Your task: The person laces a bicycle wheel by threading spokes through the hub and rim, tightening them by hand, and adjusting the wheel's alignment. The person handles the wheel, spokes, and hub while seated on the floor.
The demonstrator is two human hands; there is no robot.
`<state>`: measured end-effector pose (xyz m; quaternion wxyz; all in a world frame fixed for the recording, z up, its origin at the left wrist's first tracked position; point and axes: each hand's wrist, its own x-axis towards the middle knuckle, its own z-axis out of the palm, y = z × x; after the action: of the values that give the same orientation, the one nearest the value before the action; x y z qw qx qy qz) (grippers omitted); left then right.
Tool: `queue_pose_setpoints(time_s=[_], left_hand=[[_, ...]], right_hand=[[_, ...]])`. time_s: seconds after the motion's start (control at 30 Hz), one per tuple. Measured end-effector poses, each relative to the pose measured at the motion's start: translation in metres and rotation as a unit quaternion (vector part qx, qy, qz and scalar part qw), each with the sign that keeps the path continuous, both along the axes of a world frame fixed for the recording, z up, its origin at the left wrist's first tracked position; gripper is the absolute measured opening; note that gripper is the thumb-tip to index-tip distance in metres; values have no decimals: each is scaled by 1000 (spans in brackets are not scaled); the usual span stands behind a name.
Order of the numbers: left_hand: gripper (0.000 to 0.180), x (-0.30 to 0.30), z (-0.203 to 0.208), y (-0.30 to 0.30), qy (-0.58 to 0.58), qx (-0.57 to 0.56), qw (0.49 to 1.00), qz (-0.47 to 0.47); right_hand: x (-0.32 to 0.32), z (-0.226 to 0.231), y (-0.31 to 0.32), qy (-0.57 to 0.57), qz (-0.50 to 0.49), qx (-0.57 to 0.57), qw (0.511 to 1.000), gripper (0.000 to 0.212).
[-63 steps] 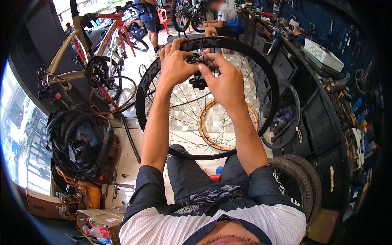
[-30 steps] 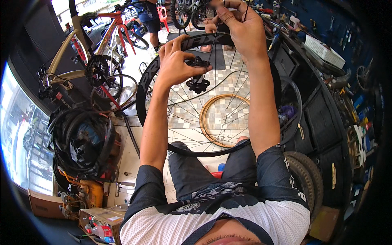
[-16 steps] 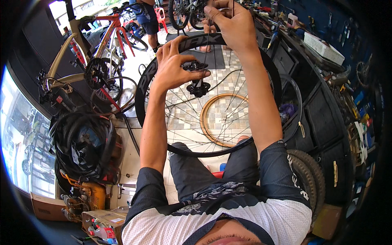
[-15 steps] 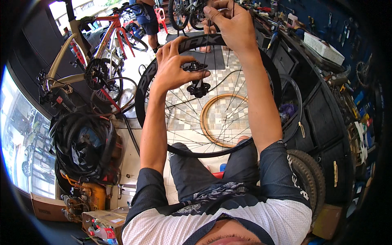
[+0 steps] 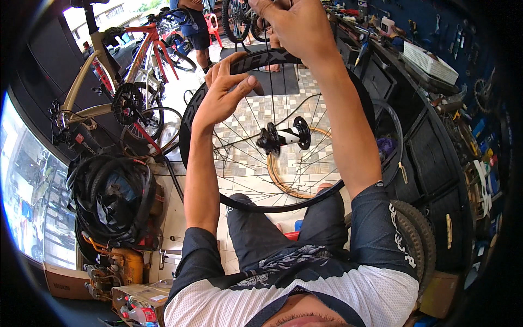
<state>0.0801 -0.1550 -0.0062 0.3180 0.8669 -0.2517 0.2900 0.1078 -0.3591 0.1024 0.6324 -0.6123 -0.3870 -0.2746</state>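
A black bicycle rim (image 5: 357, 92) stands over my knees, with many thin spokes around it. Inside the ring hangs a black hub (image 5: 286, 136) with a white mark, tilted on its side below my hands and touched by neither. My left hand (image 5: 220, 95) is at the rim's upper left, fingers curled over it and thumb raised inside the ring. High at the top edge, my right hand (image 5: 299, 30) pinches a dark spoke (image 5: 267, 46) that runs down toward the hub. Its fingertips are partly cut off by the frame.
Bicycles (image 5: 131, 82) stand at the left, beside a pile of black tyres (image 5: 109, 191). A tan tyre (image 5: 275, 177) lies on the tiled floor beyond the wheel. Along the right runs a workbench with a white basket (image 5: 430, 62) and tools. Another person (image 5: 196, 32) stands ahead.
The hub has dropped away from my left thumb and swung from upright to sideways. My left thumb has lifted. My right hand has moved up and left with the spoke.
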Motion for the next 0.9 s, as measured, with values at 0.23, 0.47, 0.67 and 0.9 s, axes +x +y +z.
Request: queue_pose_setpoints(time_s=[0.23,0.47,0.67,0.9], left_hand=[[76,-14,12,11,-21,100,991,-86],[47,-9,16,10,20,46,990,-130],[23,-18,15,13,20,31,994,-106],[27,-20,11,12,40,19,996,-75]], right_hand=[[-6,28,4,-9,-75,7,997,17],[13,41,23,-100,-168,1,981,22],[22,34,40,-28,-141,-65,987,24],[44,28,45,-17,-193,-66,979,26]])
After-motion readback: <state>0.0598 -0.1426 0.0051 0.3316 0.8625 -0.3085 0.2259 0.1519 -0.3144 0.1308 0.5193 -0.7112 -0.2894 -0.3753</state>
